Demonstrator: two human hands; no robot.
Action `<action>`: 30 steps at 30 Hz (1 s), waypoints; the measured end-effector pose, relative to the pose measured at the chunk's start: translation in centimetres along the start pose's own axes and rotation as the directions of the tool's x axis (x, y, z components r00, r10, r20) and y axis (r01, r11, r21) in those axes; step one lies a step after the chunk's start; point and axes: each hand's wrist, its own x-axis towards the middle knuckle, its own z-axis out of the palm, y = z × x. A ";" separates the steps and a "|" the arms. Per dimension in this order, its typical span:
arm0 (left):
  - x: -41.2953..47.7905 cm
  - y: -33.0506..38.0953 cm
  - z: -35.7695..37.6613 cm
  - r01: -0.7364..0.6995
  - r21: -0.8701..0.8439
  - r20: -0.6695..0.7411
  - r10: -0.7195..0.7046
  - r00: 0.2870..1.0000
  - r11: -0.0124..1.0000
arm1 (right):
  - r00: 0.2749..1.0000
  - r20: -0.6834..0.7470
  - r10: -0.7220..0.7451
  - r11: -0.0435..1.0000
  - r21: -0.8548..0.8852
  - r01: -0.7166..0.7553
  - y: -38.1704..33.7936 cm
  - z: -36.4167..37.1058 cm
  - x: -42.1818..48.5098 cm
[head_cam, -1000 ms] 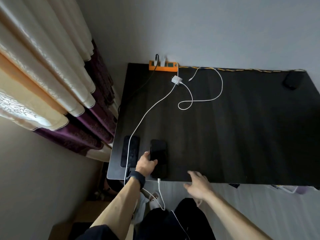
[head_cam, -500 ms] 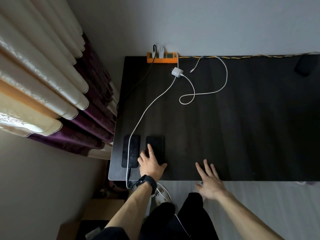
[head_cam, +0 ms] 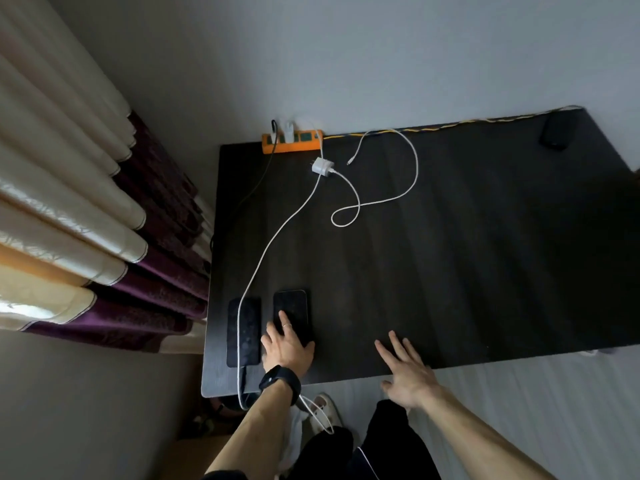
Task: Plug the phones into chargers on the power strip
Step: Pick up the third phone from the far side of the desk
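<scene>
Dim room, soft daylight glowing through curtains [head_cam: 62, 209] at left, dark table [head_cam: 485, 254] underexposed, wide-angle bending at edges

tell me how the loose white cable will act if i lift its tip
Probably floppy: the cable lies in slack loops, so it should droop and trail. Its small charger brick lies unplugged, so it may drag along.
</scene>
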 end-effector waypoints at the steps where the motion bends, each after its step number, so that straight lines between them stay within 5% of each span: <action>1: -0.2 0.4 -0.1 -0.009 0.052 -0.008 0.009 1.000 0.999 | 1.000 -0.006 -0.006 1.000 0.009 0.006 0.1 -0.2 -0.1; 5: -1.0 4.8 -1.2 -0.189 0.174 0.043 0.184 0.982 0.966 | 0.999 -0.045 -0.025 0.985 0.168 0.032 0.7 -2.2 -0.6; 12: -2.3 22.4 -4.0 -0.587 0.269 0.108 0.581 0.806 0.764 | 0.938 -0.321 0.135 0.888 0.458 0.029 9.9 -11.8 -2.1; 20: -0.3 44.7 -1.0 -0.711 0.305 0.158 0.703 0.694 0.633 | 0.803 -0.466 0.372 0.796 0.604 -0.018 28.2 -23.4 1.4; 30: 8.7 67.5 6.2 -0.751 0.340 0.081 0.778 0.623 0.566 | 0.702 -0.579 0.414 0.888 0.428 -0.171 49.0 -32.7 12.5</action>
